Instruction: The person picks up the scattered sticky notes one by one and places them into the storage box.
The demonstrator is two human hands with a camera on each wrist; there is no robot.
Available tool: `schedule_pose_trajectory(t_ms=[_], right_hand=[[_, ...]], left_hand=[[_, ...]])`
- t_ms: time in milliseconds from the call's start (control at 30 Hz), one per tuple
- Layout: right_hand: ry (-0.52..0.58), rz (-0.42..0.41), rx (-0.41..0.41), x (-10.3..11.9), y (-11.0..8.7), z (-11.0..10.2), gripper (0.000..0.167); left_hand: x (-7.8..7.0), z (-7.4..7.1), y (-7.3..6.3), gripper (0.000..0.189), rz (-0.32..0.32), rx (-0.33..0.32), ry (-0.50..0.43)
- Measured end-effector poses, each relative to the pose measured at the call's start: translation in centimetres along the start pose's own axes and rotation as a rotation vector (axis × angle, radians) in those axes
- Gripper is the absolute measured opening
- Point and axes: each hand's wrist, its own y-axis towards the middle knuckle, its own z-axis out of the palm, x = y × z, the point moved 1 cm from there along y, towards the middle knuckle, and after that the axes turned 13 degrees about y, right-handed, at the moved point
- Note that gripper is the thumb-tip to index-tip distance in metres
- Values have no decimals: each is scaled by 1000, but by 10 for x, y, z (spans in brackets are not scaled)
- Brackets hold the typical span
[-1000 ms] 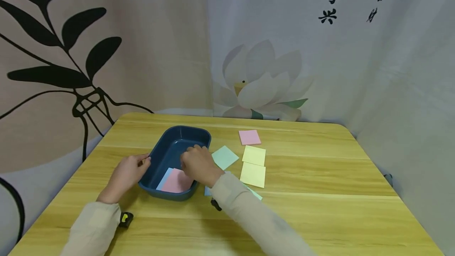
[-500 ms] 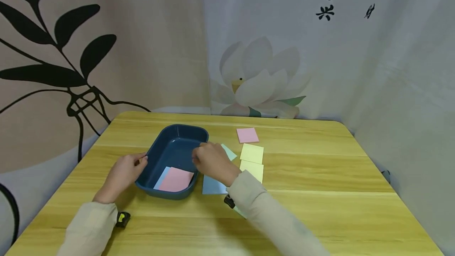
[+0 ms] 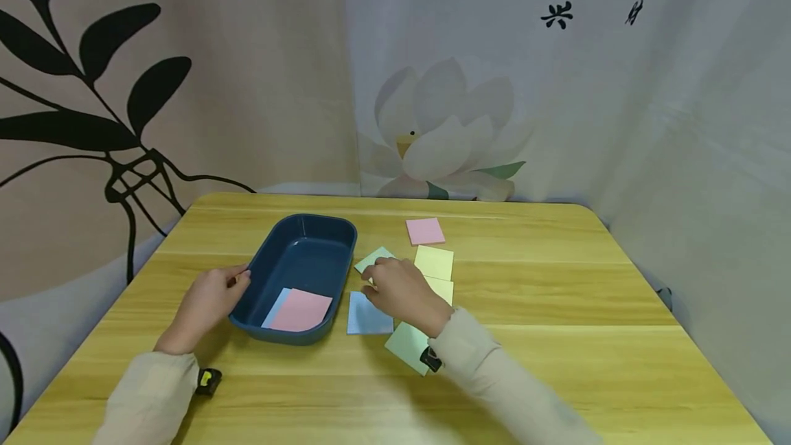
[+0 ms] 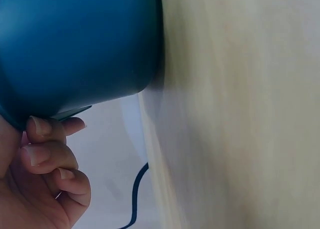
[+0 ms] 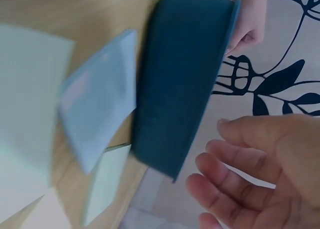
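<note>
1. Since the earlier frames, the right hand [image 3: 404, 294] has been moved from over the tray [image 3: 296, 270] to above the notes beside it; its fingers are held loosely parted.
2. Nearest on the surface [image 3: 556, 376], a green note [image 3: 406, 345] is laid.
3. Beyond it, a blue note [image 3: 369, 314] is placed just beside the tray, whose near end is occupied by a pink note [image 3: 303, 310] overlapping an inner blue note [image 3: 274, 309].
4. Its left rim is pinched by the left hand [image 3: 207, 304].
5. Farther back, a far green note [image 3: 373, 257], two yellow notes [image 3: 434, 261] and a far pink note [image 3: 425, 231] are seen.

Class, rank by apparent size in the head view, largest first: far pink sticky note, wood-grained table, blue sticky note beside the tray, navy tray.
Wood-grained table
Navy tray
Blue sticky note
Far pink sticky note
</note>
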Motion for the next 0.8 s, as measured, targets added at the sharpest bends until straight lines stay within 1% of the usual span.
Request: schedule_pose_trajectory(t_ms=[233, 300, 433, 600, 800], right_hand=[[109, 91, 64, -24, -23, 2, 22], [128, 112, 64, -32, -31, 3, 22], [154, 129, 48, -45, -46, 7, 21], [198, 169, 60, -57, -64, 11, 21], [245, 222, 76, -65, -82, 14, 29]], left_hand=[[1, 1, -1, 42, -10, 1, -9], [1, 3, -1, 43, -10, 1, -10], [1, 4, -1, 43, -12, 0, -13], [0, 2, -1, 42, -16, 2, -15], [0, 1, -1, 42, -13, -6, -20]])
